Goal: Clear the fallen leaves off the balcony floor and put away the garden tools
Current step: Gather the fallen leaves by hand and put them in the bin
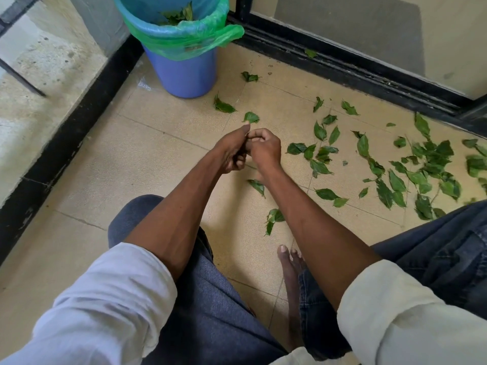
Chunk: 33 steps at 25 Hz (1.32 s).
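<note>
White sleeves (110, 293) sit closest to me; my left hand (232, 154) and right hand (264, 150) meet with curled fingers, but I cannot tell what each grip holds; leaves (421, 169) lie across the floor (163, 154) to the right; more sit in the blue bin (181, 72) ahead.

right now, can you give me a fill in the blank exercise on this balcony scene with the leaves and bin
1. The bin is blue and lined with a ____ plastic bag.
2. Most of the leaves on the floor lie on the person's ____ side.
3. Some leaves already lie inside the ____.
4. The left hand and right hand are held ____ above the floor, fingers curled.

Missing words: green; right; bin; together
</note>
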### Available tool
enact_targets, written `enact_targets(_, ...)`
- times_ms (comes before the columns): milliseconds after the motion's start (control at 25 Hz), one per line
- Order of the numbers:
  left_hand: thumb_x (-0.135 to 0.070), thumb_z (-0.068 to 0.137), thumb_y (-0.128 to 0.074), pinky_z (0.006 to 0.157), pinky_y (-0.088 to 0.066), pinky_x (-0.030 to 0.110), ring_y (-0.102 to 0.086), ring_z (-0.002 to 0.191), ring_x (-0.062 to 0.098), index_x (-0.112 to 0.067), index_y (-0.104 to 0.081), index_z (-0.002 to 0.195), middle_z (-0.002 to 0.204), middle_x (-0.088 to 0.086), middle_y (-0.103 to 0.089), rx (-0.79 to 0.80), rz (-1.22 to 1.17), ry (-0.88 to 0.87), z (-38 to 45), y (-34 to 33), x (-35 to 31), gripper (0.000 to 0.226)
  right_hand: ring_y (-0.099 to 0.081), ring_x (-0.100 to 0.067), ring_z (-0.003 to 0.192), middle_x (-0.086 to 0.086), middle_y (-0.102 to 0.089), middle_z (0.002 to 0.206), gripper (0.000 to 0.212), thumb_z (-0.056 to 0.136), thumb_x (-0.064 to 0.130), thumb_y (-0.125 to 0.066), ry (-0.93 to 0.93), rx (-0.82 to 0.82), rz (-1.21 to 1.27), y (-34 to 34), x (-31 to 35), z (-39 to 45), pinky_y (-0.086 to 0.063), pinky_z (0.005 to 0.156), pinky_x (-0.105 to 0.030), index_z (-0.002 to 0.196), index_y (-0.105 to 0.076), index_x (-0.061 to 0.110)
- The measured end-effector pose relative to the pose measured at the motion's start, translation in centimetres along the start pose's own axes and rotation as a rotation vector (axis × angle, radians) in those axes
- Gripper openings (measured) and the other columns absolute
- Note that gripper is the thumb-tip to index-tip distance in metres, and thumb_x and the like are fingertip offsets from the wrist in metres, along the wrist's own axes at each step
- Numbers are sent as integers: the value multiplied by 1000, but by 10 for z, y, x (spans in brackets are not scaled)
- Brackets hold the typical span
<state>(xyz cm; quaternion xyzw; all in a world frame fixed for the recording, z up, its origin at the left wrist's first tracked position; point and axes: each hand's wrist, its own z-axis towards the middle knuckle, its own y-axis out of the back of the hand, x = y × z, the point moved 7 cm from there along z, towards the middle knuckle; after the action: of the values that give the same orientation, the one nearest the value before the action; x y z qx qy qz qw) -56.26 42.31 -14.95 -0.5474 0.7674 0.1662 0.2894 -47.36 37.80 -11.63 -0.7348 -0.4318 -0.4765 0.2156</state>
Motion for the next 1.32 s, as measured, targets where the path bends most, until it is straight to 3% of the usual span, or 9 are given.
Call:
enact_targets(160,-4,95,-30,36,-26,13,-33,38,14,-3,-54,85,65,10,-48,-108,-85,-44,14,-25,-8,26,-59,-8,58,-1,-63,79,25,83,-4,-56,-2,20,-238,22,20,-6,-46,48,-19,104,-60,10)
enact_targets(280,9,88,-26,33,-25,11,-31,31,13,1,-50,79,64,10,-44,-147,-117,-28,14,-47,-9,27,-56,-6,61,1,-63,75,25,83,-2,-54,70,100,-555,43,34,-2,-43,51,-18,100,-61,15)
enact_targets(360,13,86,-28,33,-25,13,-32,26,13,-1,-46,68,59,10,-43,-153,-149,-52,11,-67,-16,29,-54,-1,54,1,-65,73,24,81,-4,-58,228,-51,-694,62,55,2,-37,42,-12,86,-70,16)
enact_targets(600,3,97,-37,32,-23,10,-34,25,9,-5,-51,69,58,9,-47,-128,-316,-2,11,-112,-22,32,-60,-14,61,-7,-71,80,12,82,2,-69,-10,-207,-147,151,16,23,-51,55,-24,91,-74,8)
enact_targets(760,-7,102,-41,33,-18,7,-26,25,6,-7,-52,71,39,1,-43,-7,-230,34,7,-134,-16,32,-63,-25,100,-9,-67,113,36,82,27,-73,-178,-40,-998,152,-71,25,-53,85,-31,114,-70,12)
enact_targets(840,-10,103,-41,32,-17,7,-24,25,6,-8,-51,74,32,-2,-39,38,-209,54,10,-132,-14,31,-54,-30,111,-13,-54,123,39,86,25,-70,-110,-7,-1141,135,-98,11,-49,92,-32,123,-64,11)
enact_targets(1040,-13,100,-50,29,-18,13,-25,26,5,-8,-53,76,40,-2,-37,41,-186,22,8,-112,-12,25,-63,-27,95,-12,-65,105,16,92,7,-59,13,-143,-1077,149,-102,5,-50,78,-30,103,-69,2)
enact_targets(1200,5,100,-40,33,-45,19,-51,40,13,0,-55,84,65,12,-51,-44,-233,22,-5,-99,7,22,-71,-25,79,-15,-70,97,15,87,1,-66,-228,-318,-306,181,-72,18,-60,68,-30,102,-67,0)
enact_targets(1320,7,99,-36,39,-54,32,-59,52,21,1,-56,83,74,18,-59,-51,-252,26,-9,-105,31,26,-66,-18,65,-12,-68,86,25,83,-9,-68,-206,-83,55,150,-30,14,-58,62,-24,106,-63,-1)
